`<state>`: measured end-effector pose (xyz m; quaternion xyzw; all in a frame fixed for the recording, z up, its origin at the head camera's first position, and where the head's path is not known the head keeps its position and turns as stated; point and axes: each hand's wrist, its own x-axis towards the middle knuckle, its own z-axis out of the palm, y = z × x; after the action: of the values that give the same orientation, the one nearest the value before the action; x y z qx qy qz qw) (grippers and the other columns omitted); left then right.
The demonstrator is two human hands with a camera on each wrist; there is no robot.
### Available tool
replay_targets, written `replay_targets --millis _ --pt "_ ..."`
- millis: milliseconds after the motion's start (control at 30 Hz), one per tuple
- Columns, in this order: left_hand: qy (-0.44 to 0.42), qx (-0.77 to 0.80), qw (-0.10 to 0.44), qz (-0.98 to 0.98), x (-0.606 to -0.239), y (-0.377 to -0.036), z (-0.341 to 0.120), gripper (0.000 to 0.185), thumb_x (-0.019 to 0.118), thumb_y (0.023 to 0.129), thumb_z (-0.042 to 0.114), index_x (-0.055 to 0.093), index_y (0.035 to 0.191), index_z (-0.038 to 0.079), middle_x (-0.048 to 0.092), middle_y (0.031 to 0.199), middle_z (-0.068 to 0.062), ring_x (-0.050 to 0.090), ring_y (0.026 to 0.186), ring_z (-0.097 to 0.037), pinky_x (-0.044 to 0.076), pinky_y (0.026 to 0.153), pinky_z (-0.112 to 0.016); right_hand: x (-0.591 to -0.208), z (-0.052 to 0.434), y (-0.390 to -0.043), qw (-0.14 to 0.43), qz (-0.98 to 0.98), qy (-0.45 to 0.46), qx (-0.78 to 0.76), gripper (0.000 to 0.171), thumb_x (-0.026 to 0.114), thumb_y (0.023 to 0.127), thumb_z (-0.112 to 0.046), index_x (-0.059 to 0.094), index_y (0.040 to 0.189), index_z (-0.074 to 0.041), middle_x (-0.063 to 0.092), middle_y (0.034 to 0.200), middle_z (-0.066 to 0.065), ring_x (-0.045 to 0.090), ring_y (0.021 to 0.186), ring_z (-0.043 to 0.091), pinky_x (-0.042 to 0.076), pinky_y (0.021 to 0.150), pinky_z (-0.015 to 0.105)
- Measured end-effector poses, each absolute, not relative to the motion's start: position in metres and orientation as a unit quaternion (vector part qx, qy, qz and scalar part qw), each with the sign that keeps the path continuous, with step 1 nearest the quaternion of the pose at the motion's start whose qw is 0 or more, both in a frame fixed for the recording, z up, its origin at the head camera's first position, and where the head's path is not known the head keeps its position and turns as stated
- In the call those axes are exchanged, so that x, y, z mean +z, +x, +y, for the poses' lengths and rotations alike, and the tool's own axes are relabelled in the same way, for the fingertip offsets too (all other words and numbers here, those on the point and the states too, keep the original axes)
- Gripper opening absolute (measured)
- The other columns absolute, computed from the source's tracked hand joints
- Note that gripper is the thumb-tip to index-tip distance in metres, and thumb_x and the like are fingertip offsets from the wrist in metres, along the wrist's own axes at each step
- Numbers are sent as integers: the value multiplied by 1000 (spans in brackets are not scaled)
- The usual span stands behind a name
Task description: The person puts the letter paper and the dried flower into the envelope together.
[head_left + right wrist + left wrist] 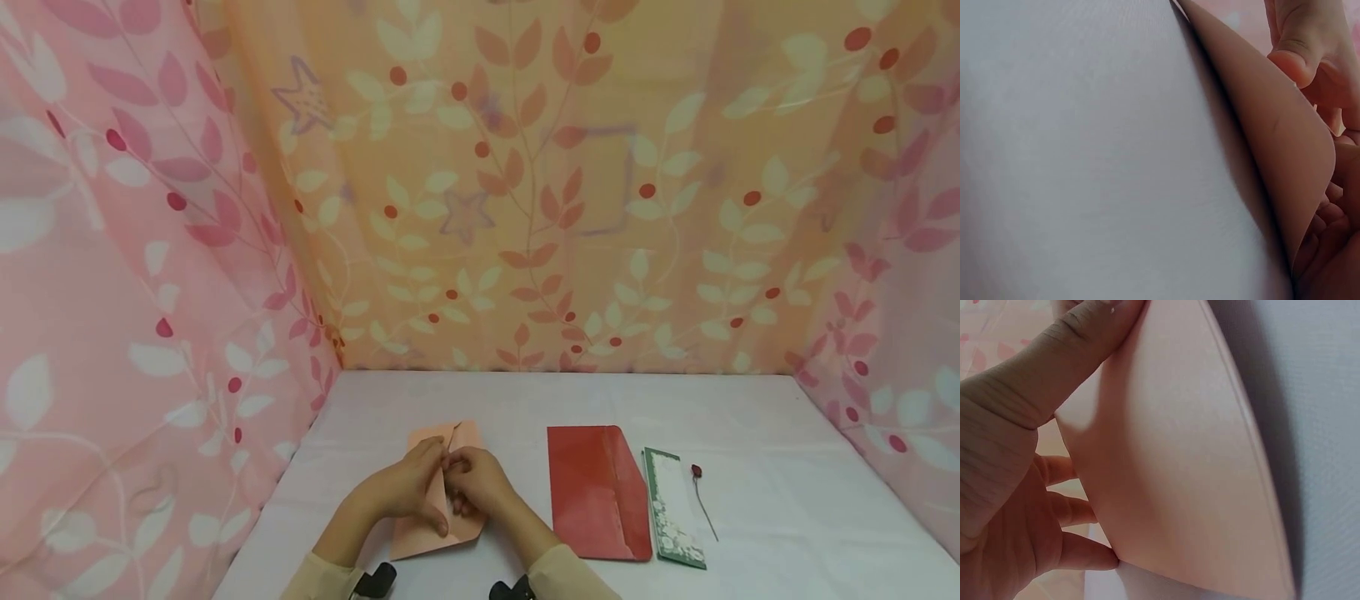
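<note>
A pale pink envelope (461, 435) lies on the white table (787, 517), and both hands are on it. My left hand (408, 483) grips it, thumb on top and fingers curled beneath, as the left wrist view shows on the pink envelope (1172, 469). My right hand (476, 482) pinches the envelope from the right side. In the right wrist view the pink envelope (1272, 137) bows up off the table with the fingers (1300, 44) above it. A thin dark line shows at the envelope's top edge.
To the right lie a red envelope (597, 492), a green-bordered white card (672, 517) and a small red rosebud on a thin stem (702, 498). Pink and orange leaf-patterned cloth walls (150, 292) enclose the table on three sides.
</note>
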<state>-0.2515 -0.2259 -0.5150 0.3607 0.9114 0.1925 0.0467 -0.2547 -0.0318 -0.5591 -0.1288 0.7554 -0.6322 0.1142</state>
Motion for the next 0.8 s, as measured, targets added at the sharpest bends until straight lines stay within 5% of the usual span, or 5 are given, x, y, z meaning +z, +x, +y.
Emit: replay_targets --millis 333,533,800 --pt "355 192 50 913 -511 -249 -224 96 87 57 66 45 125 14 42 134 -1 46 123 -17 48 104 -39 -559 -28 -252 100 719 -100 -680 19 74 94 -18 67 107 -6 72 75 13 60 41 13 51 38 30" --pt "328 200 68 921 -511 -248 -224 94 89 57 66 46 124 16 38 154 -18 42 142 -34 44 111 -49 -560 -27 -251 106 701 -100 -699 21 73 95 -17 65 108 -2 71 79 19 60 41 13 52 39 30" --pt "327 203 70 920 -510 -247 -224 90 90 57 64 45 120 18 37 155 -18 42 141 -30 45 111 -49 -559 -30 -250 124 725 -126 -666 24 72 85 -1 66 108 -3 66 66 6 59 46 11 49 39 25"
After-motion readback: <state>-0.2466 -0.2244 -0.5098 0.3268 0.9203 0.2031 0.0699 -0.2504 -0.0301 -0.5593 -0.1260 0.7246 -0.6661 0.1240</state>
